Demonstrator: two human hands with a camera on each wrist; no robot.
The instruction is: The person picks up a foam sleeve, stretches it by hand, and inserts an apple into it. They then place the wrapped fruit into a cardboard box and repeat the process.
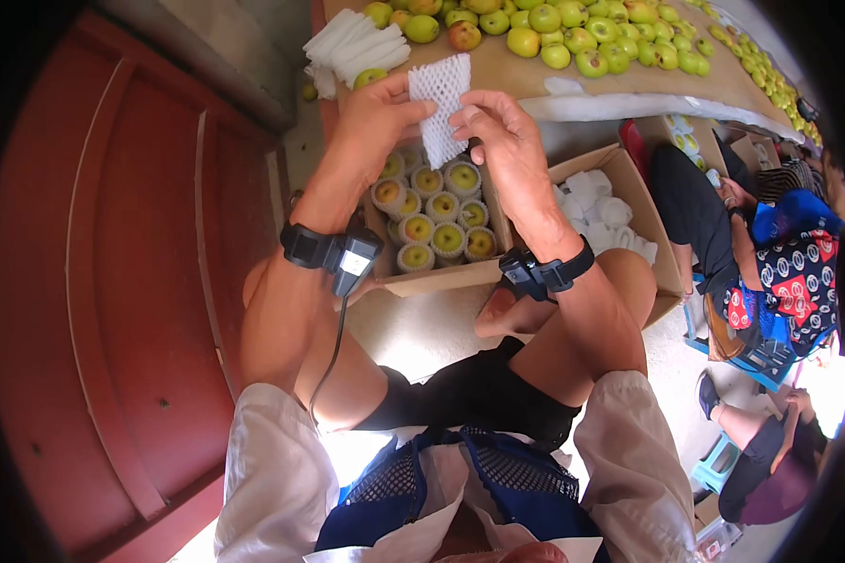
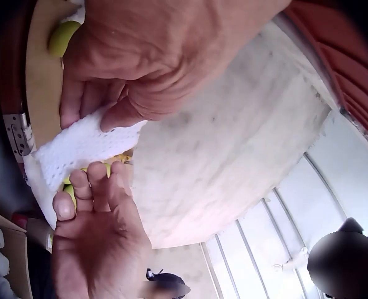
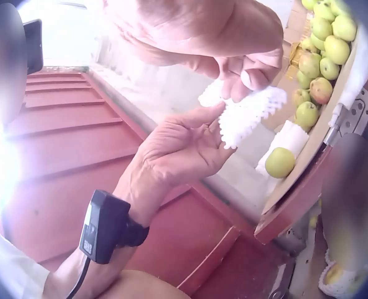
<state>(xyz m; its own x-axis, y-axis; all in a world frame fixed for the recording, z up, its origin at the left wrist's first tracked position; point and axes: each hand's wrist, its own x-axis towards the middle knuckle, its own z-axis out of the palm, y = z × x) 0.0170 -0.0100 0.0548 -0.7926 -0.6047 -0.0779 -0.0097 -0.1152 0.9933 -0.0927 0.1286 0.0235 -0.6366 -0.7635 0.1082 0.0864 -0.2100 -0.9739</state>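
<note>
My left hand (image 1: 371,122) pinches a white foam net sleeve (image 1: 441,89) between thumb and fingers. The sleeve hangs flattened in front of me, with no fruit showing inside. My right hand (image 1: 507,141) is at the sleeve's right side, its fingers loosely bent and fingertips close to the edge. In the left wrist view, the right palm (image 2: 100,243) faces up, fingers spread a little below the sleeve (image 2: 84,146). Beneath both hands, a cardboard box (image 1: 451,277) holds rows of apples (image 1: 418,228) in white foam nets.
Loose green-yellow apples (image 1: 577,39) cover the cardboard-topped table ahead. A stack of foam sleeves (image 1: 355,47) lies at its left corner. Another box with white wrapping (image 1: 596,202) stands to the right. A red panelled door (image 1: 150,281) is on the left; other people (image 1: 798,272) sit at the right.
</note>
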